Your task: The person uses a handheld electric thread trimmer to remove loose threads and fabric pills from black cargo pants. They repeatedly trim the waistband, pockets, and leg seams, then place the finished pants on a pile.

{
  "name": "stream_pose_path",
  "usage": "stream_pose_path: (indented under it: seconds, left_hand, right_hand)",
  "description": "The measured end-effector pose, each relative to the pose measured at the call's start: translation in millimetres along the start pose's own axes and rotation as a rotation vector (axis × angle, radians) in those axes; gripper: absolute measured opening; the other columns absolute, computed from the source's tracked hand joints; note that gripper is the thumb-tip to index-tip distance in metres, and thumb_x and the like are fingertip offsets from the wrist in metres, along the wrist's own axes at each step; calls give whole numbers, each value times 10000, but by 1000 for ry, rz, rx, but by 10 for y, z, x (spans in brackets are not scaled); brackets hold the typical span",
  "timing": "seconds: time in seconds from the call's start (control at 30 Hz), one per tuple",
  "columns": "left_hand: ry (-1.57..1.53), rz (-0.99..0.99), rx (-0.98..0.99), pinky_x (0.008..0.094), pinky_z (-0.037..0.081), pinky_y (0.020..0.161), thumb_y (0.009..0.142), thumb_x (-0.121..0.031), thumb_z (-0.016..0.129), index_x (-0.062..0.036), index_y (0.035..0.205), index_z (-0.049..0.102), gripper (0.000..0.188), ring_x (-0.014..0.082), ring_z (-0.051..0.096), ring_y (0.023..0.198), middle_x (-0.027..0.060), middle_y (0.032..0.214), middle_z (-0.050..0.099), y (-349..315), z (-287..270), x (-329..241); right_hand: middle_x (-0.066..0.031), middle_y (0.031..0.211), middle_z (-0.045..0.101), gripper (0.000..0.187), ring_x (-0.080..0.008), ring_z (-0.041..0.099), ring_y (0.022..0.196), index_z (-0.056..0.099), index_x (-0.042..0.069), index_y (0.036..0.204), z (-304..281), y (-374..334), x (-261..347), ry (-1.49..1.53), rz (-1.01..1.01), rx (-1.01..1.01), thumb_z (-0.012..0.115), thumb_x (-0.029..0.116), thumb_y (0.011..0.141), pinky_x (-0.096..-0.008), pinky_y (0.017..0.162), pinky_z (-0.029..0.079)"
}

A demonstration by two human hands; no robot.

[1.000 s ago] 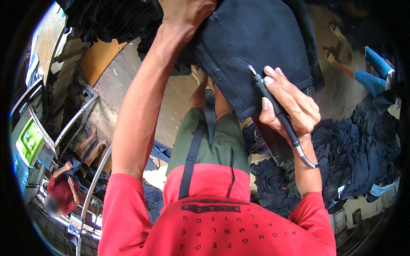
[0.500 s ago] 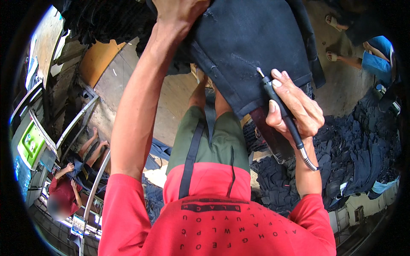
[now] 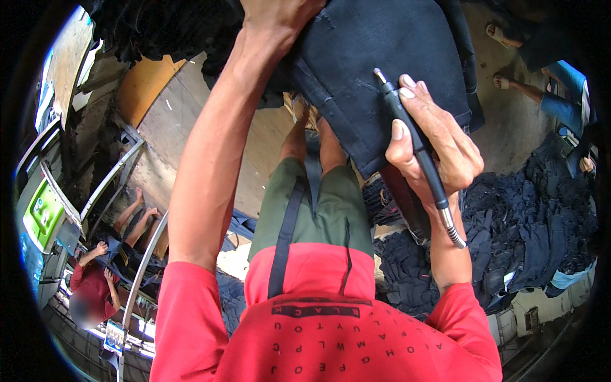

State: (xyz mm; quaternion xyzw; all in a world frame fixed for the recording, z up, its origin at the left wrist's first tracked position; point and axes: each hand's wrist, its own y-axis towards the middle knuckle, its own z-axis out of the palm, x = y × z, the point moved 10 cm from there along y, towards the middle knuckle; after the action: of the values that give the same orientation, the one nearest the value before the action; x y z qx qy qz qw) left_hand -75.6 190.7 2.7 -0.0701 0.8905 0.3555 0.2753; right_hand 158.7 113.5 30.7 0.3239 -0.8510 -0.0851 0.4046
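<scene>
A dark denim garment (image 3: 407, 38) is spread out in front of me, with a few pale scuffed marks on its surface. My right hand (image 3: 439, 140) grips a black rotary tool handpiece (image 3: 417, 137) like a pen. Its small light tip touches or hovers just over the denim; I cannot tell which. A coiled metal cable sleeve trails from the tool's back end beside my wrist. At the top edge, my left hand (image 3: 280, 16) rests at the garment's upper left, its fingers cut off by the frame.
A large heap of dark garments (image 3: 522, 216) lies at the right, and more dark cloth (image 3: 159, 32) hangs at the upper left. Another person (image 3: 95, 286) sits at the lower left near metal rails (image 3: 147, 261). A green tray (image 3: 44, 213) stands there. Another person's legs (image 3: 528, 92) show at the upper right.
My right hand and the rotary tool have moved up and slightly left over the denim. My left hand and the garment have shifted slightly right in view.
</scene>
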Motion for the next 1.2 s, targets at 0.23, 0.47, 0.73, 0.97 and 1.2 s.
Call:
stream_pose_path:
  seconds: [0.23,0.47,0.73,0.97,1.2]
  left_hand:
    - [-6,15,-5,458,532,977,814,-357,958,-40,1066,732,464,369,685,1082,155,1091,741,18,-15,-10]
    - [8,12,-4,460,534,970,823,-365,955,-39,1067,731,465,371,688,1075,157,1081,741,10,-3,0]
    - [-6,23,6,460,536,944,826,-366,955,-34,1053,729,462,368,687,1054,156,1064,744,18,-11,-7]
    - [5,-33,20,455,537,940,831,-381,952,-31,1057,737,469,366,687,1050,159,1060,750,5,13,26]
    - [11,1,5,452,539,938,834,-389,951,-33,1062,742,471,364,690,1049,158,1054,755,-9,-3,1]
  right_hand:
    - [-225,1083,832,322,-347,827,1083,829,-27,1108,-13,-34,11,-6,20,31,812,5,788,-433,986,669]
    - [-222,1088,831,331,-354,827,1080,824,-24,1118,-34,-99,29,-3,30,35,808,4,789,-436,986,670]
    - [-235,1090,828,337,-369,824,1086,813,-43,1139,-70,-185,31,16,55,47,801,3,806,-443,990,668]
    - [-291,1076,816,296,-384,823,1077,778,-140,1139,-84,-252,112,38,59,69,715,5,889,-484,1045,638]
    - [-237,1086,824,327,-368,825,1078,811,-60,1138,-69,-265,70,35,56,42,798,1,818,-473,1010,662]
